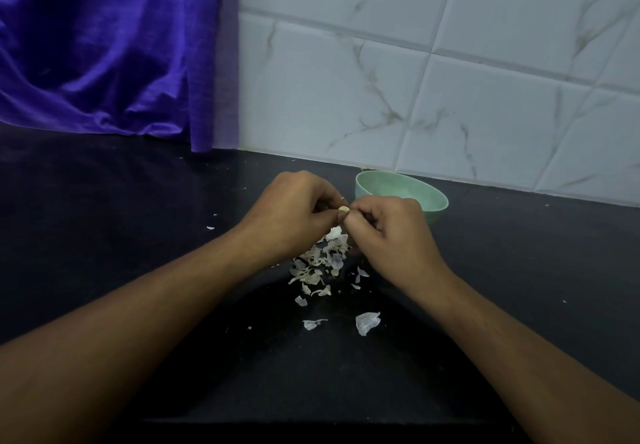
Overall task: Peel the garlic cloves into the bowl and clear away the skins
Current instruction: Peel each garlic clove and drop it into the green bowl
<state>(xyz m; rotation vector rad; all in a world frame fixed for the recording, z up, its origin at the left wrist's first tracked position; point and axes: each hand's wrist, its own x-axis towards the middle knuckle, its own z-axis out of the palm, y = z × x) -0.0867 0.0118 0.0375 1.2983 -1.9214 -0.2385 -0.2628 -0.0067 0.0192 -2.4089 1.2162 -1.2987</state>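
Garlic clove (pixel 343 209) pinched between left hand (pixel 294 209) and right hand (pixel 388 232), mid-peel.
Next (my guess): strip it, drop it in the bowl (pixel 429 197) just behind; skins (pixel 320 263) lie before the bowl.

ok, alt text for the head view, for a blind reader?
The left hand and right hand pinch a garlic clove over a pile of papery skins on a dark counter. A pale green bowl sits just behind them, by a white tiled wall.

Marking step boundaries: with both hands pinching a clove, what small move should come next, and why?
Probably pull off any remaining skin: the left hand and right hand both pinch the clove, only its tip showing, over the skins pile; the green bowl waits behind.
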